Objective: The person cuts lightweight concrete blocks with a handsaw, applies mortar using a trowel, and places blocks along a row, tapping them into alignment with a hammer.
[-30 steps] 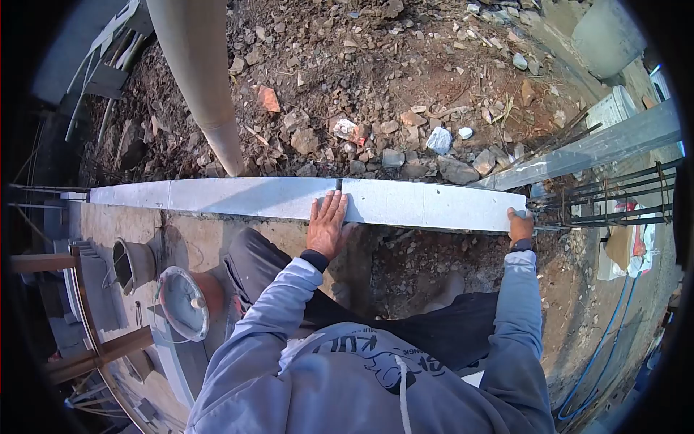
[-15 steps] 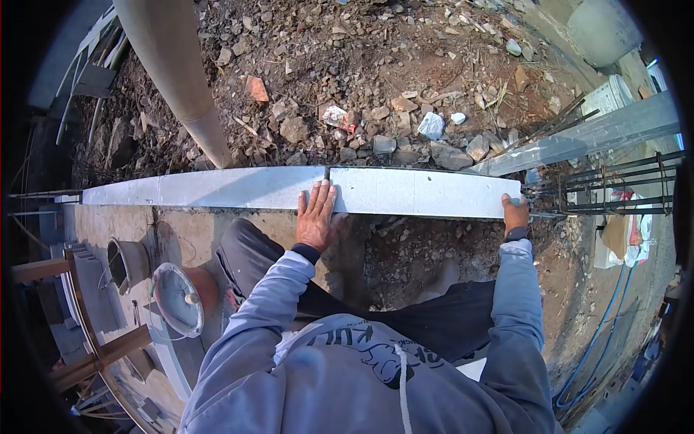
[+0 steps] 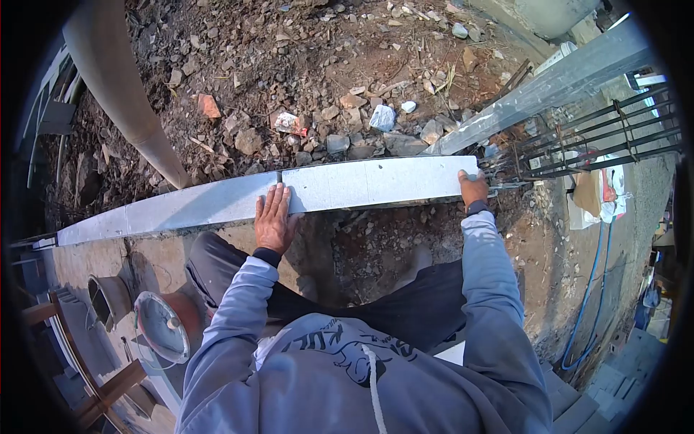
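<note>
Head camera: I see the left grip (image 3: 275, 226) spread flat by the joint (image 3: 280, 176), the right grip (image 3: 473, 189) clasping the white block (image 3: 376, 182) near the rebar (image 3: 636, 155), and partly creased "KU" lettering (image 3: 334, 337) on the hoodie (image 3: 303, 394)

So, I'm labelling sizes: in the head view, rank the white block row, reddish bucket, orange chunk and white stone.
1. White block row
2. Reddish bucket
3. Orange chunk and white stone look alike

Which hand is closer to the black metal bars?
Right. The right hand is at the end of the white blocks nearest the black bars. The left hand is farther away, by the dark seam.
</note>
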### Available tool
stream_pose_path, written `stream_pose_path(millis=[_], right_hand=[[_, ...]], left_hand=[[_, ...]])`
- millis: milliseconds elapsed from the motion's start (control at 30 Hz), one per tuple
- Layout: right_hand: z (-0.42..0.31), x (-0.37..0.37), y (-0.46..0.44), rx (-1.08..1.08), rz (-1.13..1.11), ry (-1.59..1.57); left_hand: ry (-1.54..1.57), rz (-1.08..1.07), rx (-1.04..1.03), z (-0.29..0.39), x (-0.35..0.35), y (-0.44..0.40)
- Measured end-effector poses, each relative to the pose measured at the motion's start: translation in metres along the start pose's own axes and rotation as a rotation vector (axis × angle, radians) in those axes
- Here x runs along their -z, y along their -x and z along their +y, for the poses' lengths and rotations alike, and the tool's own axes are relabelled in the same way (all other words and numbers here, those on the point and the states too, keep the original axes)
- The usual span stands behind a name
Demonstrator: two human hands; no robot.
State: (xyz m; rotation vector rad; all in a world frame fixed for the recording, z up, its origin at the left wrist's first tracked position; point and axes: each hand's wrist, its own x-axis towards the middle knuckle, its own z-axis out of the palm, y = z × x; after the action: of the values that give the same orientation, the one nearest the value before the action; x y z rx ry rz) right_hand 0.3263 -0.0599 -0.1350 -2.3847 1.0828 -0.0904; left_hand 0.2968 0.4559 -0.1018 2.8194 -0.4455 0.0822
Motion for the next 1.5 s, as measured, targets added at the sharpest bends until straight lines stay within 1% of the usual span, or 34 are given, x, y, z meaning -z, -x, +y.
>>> stream_pose_path(millis=[100,200,333,467,533,633,733,933,1100,1233,1333,1500], right_hand=[[-0.034,0.019,0.026,-0.063,0.054,0.087],[-0.021,0.012,0.017,-0.017,0.036,0.038],[-0.023,0.015,0.021,-0.02,0.058,0.096],[-0.02,0.016,0.014,-0.03,-0.06,0.05],[-0.018,0.016,0.013,-0.029,-0.076,0.058],[-0.015,0.013,0.01,-0.01,-0.055,0.106],[-0.014,0.013,0.01,-0.025,-0.07,0.031],[-0.009,0.011,0.007,-0.003,-0.054,0.069],[-0.01,0.007,0.005,-0.016,-0.053,0.067],[-0.029,0.02,0.02,-0.064,-0.037,0.075],[-0.024,0.014,0.015,-0.074,-0.025,0.122],[-0.019,0.005,0.008,-0.065,-0.07,0.053]], left_hand=[[-0.009,0.01,-0.008,0.0,0.003,-0.001],[0.011,0.006,-0.002,0.001,0.0,0.002],[0.029,0.013,0.014,0.002,-0.002,0.0],[0.043,0.021,0.019,0.003,0.0,-0.001],[0.034,-0.016,0.037,0.003,0.003,0.0],[0.018,-0.047,0.043,0.003,0.001,-0.001],[0.038,-0.037,0.046,0.006,0.006,-0.001],[0.052,-0.035,0.059,0.01,0.008,-0.003],[0.041,-0.028,0.053,0.008,0.007,-0.002],[0.043,-0.026,0.054,0.008,0.006,-0.001],[0.053,-0.022,0.048,0.008,0.004,0.0],[0.056,-0.038,0.072,0.009,0.004,0.0]])
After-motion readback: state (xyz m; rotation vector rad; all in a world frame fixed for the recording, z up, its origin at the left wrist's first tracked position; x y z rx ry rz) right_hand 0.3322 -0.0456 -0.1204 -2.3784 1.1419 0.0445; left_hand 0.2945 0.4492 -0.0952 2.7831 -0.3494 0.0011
